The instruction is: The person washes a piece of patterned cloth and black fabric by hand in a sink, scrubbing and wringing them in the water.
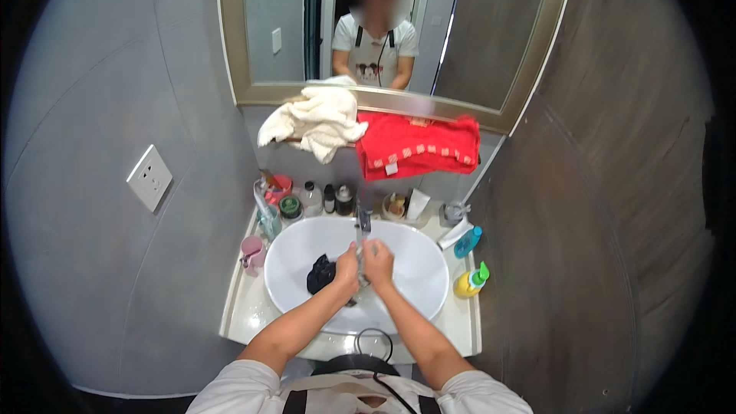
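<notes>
Both my hands are closed over the white oval basin (pixel 418 261), side by side just below the faucet (pixel 363 218). My left hand (pixel 347 268) and my right hand (pixel 377 262) grip a small greyish, wet-looking piece of cloth (pixel 363 270) between them. Most of that cloth is hidden by my fingers, and its kind cannot be made out. A crumpled black cloth (pixel 320 274) lies in the basin, left of my left hand. A dark bit shows under my left wrist.
A pink cup (pixel 252 253) stands left of the basin. Yellow pump bottle (pixel 471 282) and blue bottle (pixel 468 242) stand right. Several jars and bottles line the back, including a clear bottle (pixel 311 199). Cream towel (pixel 318 119) and red towel (pixel 418 146) hang below the mirror (pixel 291 31).
</notes>
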Available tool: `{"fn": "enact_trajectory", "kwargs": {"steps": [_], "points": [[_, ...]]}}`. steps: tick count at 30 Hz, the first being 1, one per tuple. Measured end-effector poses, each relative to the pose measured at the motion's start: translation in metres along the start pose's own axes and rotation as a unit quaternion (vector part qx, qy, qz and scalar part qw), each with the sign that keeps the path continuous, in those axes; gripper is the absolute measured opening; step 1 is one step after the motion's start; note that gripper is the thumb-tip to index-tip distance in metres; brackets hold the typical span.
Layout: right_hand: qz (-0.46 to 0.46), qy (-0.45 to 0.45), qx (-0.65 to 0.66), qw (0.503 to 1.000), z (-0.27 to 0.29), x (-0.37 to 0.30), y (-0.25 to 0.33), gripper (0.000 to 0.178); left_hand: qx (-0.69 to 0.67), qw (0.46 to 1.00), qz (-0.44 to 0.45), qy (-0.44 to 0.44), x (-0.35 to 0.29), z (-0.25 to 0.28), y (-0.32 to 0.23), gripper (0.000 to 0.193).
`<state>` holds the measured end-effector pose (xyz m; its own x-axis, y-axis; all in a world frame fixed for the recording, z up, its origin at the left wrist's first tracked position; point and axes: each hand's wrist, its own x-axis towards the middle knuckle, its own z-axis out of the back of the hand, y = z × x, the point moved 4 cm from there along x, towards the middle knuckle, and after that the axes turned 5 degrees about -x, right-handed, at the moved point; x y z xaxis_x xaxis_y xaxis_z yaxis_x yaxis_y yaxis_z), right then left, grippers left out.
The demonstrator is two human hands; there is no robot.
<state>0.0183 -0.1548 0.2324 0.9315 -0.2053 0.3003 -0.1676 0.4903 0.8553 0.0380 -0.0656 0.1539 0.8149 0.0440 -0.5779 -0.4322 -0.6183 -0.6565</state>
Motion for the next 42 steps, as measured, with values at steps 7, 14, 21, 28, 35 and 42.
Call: {"fn": "enact_trajectory", "kwargs": {"steps": [7, 14, 21, 28, 35, 42], "points": [[0.116, -0.056, 0.021, 0.991, -0.010, 0.007, 0.037, 0.022, -0.087, 0.996, 0.001, 0.032, 0.021, -0.002, -0.035, 0.047], [-0.064, 0.016, -0.004, 0.998, 0.009, 0.047, -0.055, 0.032, 0.065, 0.997, -0.034, 0.022, -0.014, -0.030, -0.053, 0.038], [-0.273, 0.147, 0.302, 0.902, 0.022, 0.030, -0.059, 0.025, 0.034, 0.995, -0.075, 0.065, -0.001, 0.006, -0.063, 0.031], [-0.211, 0.234, 0.498, 0.808, 0.022, 0.032, -0.051, 0.051, 0.259, 0.931, 0.026, 0.256, -0.011, -0.002, -0.033, 0.052], [-0.194, 0.313, 0.336, 0.867, 0.024, 0.031, -0.054, 0.069, 0.349, 0.884, -0.053, 0.306, -0.006, -0.007, -0.033, 0.063], [-0.142, 0.275, 0.254, 0.916, 0.031, 0.031, -0.058, 0.066, 0.492, 0.788, -0.277, 0.246, -0.009, -0.021, -0.031, 0.024]]}}
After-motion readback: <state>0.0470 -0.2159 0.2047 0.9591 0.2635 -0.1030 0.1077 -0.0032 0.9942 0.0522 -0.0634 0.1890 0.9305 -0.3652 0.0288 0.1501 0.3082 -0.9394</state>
